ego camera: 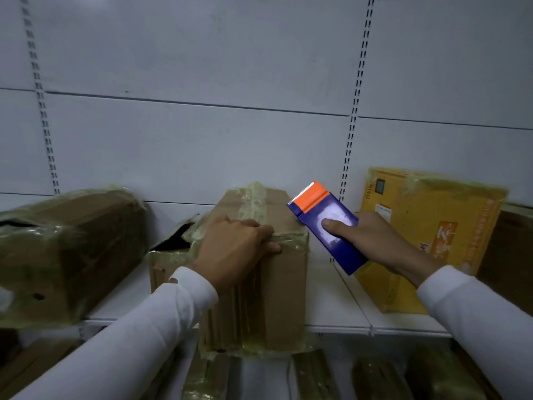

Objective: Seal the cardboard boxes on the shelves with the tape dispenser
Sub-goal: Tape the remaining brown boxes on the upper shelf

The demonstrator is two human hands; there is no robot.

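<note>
A brown cardboard box (284,287) stands at the middle of the white shelf (331,313), with yellowed tape over its top and front edge. My left hand (235,249) rests on the box's top front edge, fingers pressed over the tape there. My right hand (372,241) holds a blue tape dispenser (326,226) with an orange serrated head, raised in the air just right of the box, thumb on its flat face. The dispenser's head points up and left and does not touch the box.
A tape-wrapped brown box (69,252) sits at the left of the shelf. A yellow printed box (427,235) leans at the right, with a dark box (507,252) behind it. More taped boxes (314,376) lie on the lower level. The white slotted back wall (202,140) rises behind.
</note>
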